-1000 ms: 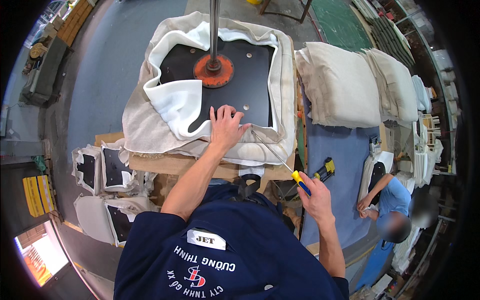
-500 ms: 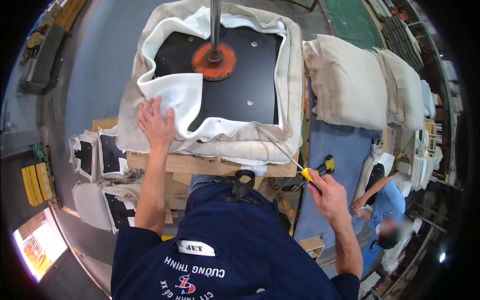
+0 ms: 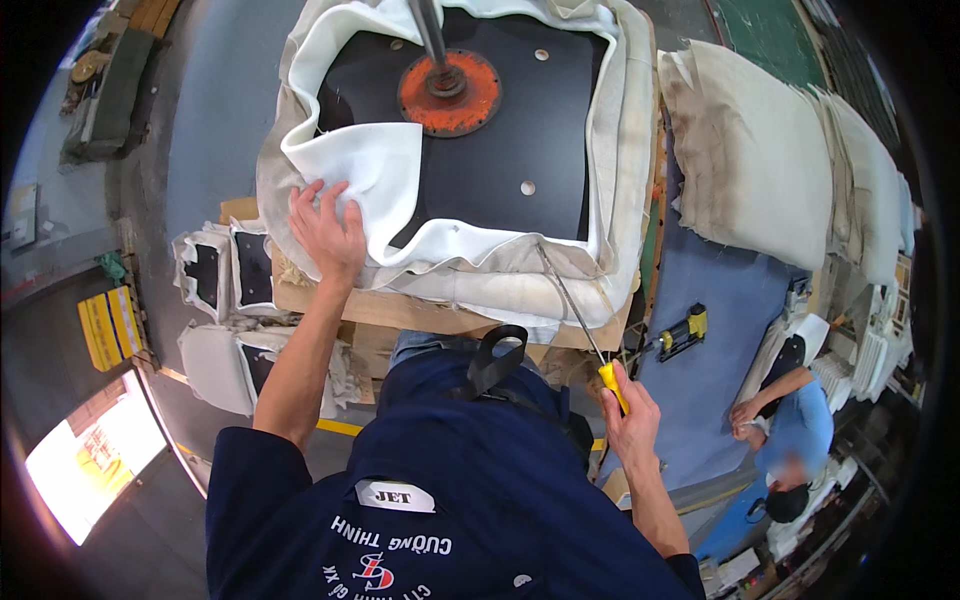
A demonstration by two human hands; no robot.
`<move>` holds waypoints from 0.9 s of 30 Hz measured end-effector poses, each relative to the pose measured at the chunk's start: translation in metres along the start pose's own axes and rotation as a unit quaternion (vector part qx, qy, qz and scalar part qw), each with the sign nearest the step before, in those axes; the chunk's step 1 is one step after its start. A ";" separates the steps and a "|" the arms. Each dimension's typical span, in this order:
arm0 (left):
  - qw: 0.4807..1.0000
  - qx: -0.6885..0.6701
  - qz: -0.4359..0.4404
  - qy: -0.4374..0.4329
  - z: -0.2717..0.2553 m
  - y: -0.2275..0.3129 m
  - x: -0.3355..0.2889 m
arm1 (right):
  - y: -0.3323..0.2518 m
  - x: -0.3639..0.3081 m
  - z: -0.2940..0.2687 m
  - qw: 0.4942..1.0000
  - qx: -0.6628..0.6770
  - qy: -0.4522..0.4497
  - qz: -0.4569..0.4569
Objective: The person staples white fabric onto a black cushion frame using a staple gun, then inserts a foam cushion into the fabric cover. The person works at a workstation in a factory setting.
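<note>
An upturned seat cushion (image 3: 500, 150) lies on a wooden bench, its black base ringed by cream fabric (image 3: 370, 165), with an orange disc and metal post (image 3: 448, 75) in the middle. My left hand (image 3: 325, 230) presses flat on the folded fabric at the cushion's near-left corner. My right hand (image 3: 630, 415) grips a yellow-handled screwdriver (image 3: 585, 330); its thin shaft points up to the cushion's near edge.
A stack of cream cushions (image 3: 770, 150) lies to the right. Several upholstered seat parts (image 3: 225, 300) stand on the floor at left. A yellow power tool (image 3: 680, 333) rests on the blue mat. Another person in a blue shirt (image 3: 790, 430) sits at lower right.
My left hand slid from the cushion's near middle to its near-left corner and stays pressed on the fabric. The right hand has kept the screwdriver low at the right, its tip now nearer the cushion.
</note>
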State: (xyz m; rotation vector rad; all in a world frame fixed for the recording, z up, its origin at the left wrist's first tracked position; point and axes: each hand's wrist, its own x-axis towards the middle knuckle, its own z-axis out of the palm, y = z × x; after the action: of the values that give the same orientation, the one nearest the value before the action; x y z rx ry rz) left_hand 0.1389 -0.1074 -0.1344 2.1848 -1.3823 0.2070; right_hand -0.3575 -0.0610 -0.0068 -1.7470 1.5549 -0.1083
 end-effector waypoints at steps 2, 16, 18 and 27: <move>1.000 0.000 0.000 -0.005 0.000 -0.001 0.001 | 0.001 -0.005 0.012 0.997 0.064 -0.002 0.035; 1.000 0.021 0.000 0.005 0.005 -0.003 0.003 | 0.064 0.001 0.033 0.697 0.622 -0.231 0.273; 1.000 0.017 -0.002 0.009 0.009 -0.008 0.006 | 0.066 -0.002 0.046 0.670 0.647 -0.235 0.277; 0.999 0.008 -0.030 -0.033 0.003 -0.012 0.010 | 0.056 -0.030 0.048 0.983 0.181 0.045 0.004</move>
State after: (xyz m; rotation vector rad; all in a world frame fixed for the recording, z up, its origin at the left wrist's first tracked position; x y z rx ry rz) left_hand 0.1538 -0.1131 -0.1373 2.2628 -1.3516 0.1254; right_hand -0.3848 -0.0090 -0.0602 -1.4659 1.4967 -0.4440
